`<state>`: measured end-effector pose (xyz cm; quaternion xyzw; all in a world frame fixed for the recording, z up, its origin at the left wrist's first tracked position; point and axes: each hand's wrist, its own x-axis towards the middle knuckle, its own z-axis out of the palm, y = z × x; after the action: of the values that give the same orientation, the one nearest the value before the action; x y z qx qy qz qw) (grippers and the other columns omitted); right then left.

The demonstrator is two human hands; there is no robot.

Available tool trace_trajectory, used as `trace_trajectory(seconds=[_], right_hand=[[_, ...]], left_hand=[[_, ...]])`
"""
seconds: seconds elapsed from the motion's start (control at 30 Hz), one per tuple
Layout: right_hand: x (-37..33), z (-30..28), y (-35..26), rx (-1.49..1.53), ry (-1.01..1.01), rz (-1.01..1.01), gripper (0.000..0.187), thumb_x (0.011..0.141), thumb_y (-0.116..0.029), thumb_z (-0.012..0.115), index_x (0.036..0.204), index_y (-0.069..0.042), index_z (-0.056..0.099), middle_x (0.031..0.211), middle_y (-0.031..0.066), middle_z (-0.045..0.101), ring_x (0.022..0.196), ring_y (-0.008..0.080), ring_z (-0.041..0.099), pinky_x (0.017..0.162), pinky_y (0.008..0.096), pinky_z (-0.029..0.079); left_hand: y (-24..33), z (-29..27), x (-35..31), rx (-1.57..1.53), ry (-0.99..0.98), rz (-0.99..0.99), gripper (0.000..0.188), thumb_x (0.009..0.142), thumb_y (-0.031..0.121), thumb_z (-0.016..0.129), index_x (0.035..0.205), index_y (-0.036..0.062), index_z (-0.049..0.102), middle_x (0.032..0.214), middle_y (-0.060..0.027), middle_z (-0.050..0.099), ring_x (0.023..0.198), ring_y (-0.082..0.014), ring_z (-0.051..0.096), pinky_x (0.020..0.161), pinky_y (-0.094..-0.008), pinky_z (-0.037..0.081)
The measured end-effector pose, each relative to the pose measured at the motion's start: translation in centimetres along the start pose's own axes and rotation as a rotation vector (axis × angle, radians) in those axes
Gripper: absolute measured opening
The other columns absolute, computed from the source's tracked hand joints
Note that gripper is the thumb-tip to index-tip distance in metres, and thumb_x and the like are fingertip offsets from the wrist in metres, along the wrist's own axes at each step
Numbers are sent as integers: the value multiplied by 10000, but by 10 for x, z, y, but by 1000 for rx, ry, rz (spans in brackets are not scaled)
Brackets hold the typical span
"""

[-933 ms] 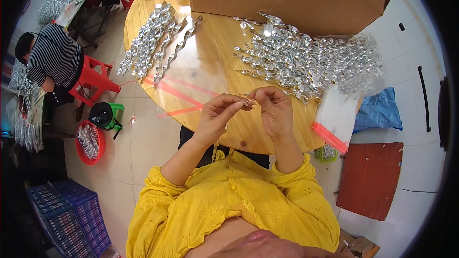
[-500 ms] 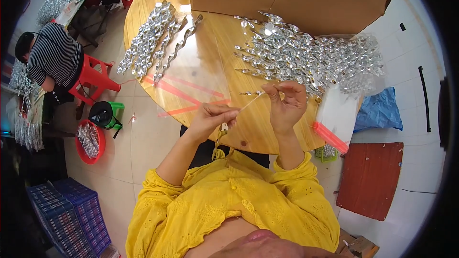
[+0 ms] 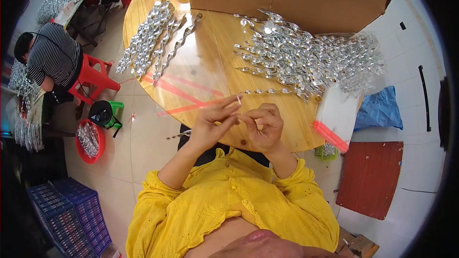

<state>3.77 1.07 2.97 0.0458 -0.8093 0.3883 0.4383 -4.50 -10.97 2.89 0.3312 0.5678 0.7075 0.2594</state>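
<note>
My left hand (image 3: 213, 120) is closed over the near part of the round table, its fingers pinched together. A twisted silver strip (image 3: 179, 135) pokes out to the left behind its wrist; the hand hides the strip's other end. A short bit of white string (image 3: 239, 99) shows at the left fingertips. My right hand (image 3: 264, 125) is closed beside it, thumb and forefinger pinching at the left fingertips, where the thin string is mostly hidden. Just beyond the hands lies a single twisted silver strip (image 3: 267, 91) on the table.
A large pile of silver twists (image 3: 291, 57) covers the right of the wooden table (image 3: 210, 28); a smaller bundle (image 3: 148, 38) lies left on clear sheeting. A cardboard box (image 3: 291, 0) stands behind. At far left a person (image 3: 55, 50) sits on a red stool (image 3: 95, 79).
The string was stretched between my hands; now they have come together. My right hand moved left and nearer to me. The strip at my left hand swung out to the left.
</note>
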Motion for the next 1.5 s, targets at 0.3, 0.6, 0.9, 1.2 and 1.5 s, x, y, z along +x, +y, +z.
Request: trace_trajectory(seconds=[0.3, 0.6, 0.9, 1.2, 1.5], right_hand=[[1, -16, 8, 173, -67, 404, 163, 793, -145, 537, 871, -3, 532, 793, 52, 498, 694, 128, 446, 641, 229, 358], [-15, -1, -4, 252, -325, 438, 359, 859, -281, 399, 1118, -45, 477, 903, 87, 454, 840, 163, 407, 757, 267, 328], [-3, -8, 7, -248, -450, 48, 235, 785, -166, 499, 1002, -101, 559, 1125, 126, 417, 1061, 255, 342, 853, 343, 284], [-9, -5, 19, 136, -161, 199, 102, 805, -89, 475, 891, -35, 484, 991, 110, 519, 981, 261, 449, 873, 363, 322], [-2, -9, 18, 1704, 321, 1275, 41, 821, -16, 382, 848, -13, 413, 766, 63, 470, 796, 176, 495, 803, 294, 395]], left_hand=[[-1, -5, 0, -197, 73, -196, 122, 745, 10, 553, 851, -5, 611, 988, -136, 552, 550, -83, 528, 428, -161, 379], [-9, -8, -2, -281, 19, -166, 125, 775, 111, 557, 819, 9, 616, 937, -73, 522, 577, -74, 504, 486, -175, 383], [-7, -18, -3, -345, -196, -381, 177, 806, 165, 528, 800, -5, 578, 677, -5, 524, 588, -63, 470, 542, -186, 375], [-21, -18, -6, -270, -12, -378, 159, 790, 159, 543, 747, 6, 560, 668, -32, 541, 568, -94, 495, 510, -203, 390], [-10, -24, -7, -767, -224, -350, 134, 845, 168, 440, 765, 61, 453, 694, -54, 524, 486, -86, 460, 454, -184, 353]])
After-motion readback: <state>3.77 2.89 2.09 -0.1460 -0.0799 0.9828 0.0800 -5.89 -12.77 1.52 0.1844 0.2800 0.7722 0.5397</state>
